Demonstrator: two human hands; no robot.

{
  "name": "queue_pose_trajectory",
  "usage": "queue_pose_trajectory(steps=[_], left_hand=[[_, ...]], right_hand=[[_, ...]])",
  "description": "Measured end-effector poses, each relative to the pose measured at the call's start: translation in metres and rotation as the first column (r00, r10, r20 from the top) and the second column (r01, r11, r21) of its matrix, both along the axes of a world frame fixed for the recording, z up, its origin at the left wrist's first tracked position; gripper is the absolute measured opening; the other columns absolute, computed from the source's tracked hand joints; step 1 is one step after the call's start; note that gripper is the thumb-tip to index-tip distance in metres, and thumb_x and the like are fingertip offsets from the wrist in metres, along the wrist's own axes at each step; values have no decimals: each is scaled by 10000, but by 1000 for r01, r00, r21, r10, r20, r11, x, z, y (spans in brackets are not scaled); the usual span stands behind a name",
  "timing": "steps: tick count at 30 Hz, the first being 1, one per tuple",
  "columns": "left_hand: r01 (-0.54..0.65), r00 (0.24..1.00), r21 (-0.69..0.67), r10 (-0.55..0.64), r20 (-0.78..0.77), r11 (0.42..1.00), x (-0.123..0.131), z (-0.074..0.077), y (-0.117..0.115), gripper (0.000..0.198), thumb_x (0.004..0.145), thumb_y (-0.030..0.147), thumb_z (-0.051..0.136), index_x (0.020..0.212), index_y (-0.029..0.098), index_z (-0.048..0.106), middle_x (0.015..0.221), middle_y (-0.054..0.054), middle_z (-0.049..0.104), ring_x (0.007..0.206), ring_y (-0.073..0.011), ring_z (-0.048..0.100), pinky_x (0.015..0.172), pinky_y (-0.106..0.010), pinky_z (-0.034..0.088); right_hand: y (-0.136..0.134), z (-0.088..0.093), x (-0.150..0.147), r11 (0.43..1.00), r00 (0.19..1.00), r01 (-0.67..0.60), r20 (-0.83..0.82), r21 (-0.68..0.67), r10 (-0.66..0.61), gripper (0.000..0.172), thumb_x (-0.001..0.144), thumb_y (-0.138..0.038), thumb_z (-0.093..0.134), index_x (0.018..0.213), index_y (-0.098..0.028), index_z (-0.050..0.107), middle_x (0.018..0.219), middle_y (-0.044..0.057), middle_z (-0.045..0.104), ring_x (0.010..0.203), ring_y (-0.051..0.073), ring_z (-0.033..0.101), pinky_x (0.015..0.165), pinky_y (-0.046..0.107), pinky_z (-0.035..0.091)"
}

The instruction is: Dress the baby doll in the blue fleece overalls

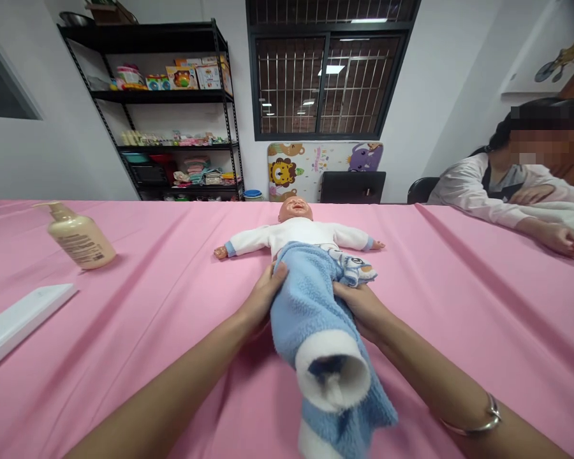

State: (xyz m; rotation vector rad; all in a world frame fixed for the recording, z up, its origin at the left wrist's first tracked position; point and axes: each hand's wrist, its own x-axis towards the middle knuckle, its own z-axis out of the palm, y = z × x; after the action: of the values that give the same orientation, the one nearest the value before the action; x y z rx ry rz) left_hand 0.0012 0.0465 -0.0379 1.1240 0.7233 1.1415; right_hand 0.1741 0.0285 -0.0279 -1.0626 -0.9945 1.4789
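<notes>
Presently, pink cloth-covered counter [172,280]: wide on both sides of white-shirted plastic doll [291,233]; far edge near its head.
Left hand [264,293], right hand [362,306]: grips holding fuzzy light-blue garment [309,306] from opposite sides.

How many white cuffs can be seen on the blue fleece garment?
2. The upper white cuff, ring-shaped, opens toward the camera; the lower white cuff is below it, partly cut off by the picture's bottom edge. Others may be hidden.

On my left, a pump bottle [80,242] stands beyond a white case [26,322], while black shelving [165,95] and a barred window [325,86] face me.
</notes>
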Motion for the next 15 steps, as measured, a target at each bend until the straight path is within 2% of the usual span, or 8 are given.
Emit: queue_pose_trajectory(steps=[3,6,9,12,14,15], left_hand=[[21,999,-29,-22,-41,999,1,2,-4,640,818,533,686,1328,191,505,1359,-103,558,1246,-264,530,1049,-352,444],[-14,995,-70,8,-96,997,2,4,-5,540,832,520,675,1223,157,590,1258,-117,630,1175,-265,587,1015,-347,477],[-136,984,-109,122,-126,985,4,8,-6,441,855,500,651,1120,147,645,1131,-104,691,1049,-247,653,952,-324,517],[-258,955,-108,236,-180,960,7,13,-8,343,893,420,620,1095,144,653,1059,-86,713,987,-227,673,898,-294,538],[-254,959,-144,229,-169,957,8,15,-8,352,907,417,595,1120,141,640,1042,-93,715,963,-231,680,869,-302,550],[-208,973,-175,185,-137,962,8,15,-8,390,907,447,586,1145,143,627,1057,-101,710,962,-239,680,864,-318,555]], right_hand=[[-1,-1,1,998,999,38,-14,-40,-38,408,662,-296,744,1037,-183,631,1104,78,686,1046,250,642,847,322,567],[1,-3,6,999,1000,22,-5,-41,-22,365,625,-280,763,954,-170,649,1050,77,699,997,250,655,849,336,569],[3,-3,14,983,984,-179,14,42,179,423,584,-310,806,954,-164,661,1040,74,696,1015,263,649,924,388,545],[3,-1,20,917,915,-383,186,115,359,537,597,-361,847,1066,-179,660,1159,88,659,1109,269,617,1010,423,499],[1,2,21,882,874,-446,286,149,394,576,604,-373,851,1114,-190,655,1219,93,631,1157,273,594,1042,430,476],[0,3,20,874,864,-458,315,165,393,583,613,-376,846,1132,-194,652,1236,93,622,1170,275,587,1051,435,469]])
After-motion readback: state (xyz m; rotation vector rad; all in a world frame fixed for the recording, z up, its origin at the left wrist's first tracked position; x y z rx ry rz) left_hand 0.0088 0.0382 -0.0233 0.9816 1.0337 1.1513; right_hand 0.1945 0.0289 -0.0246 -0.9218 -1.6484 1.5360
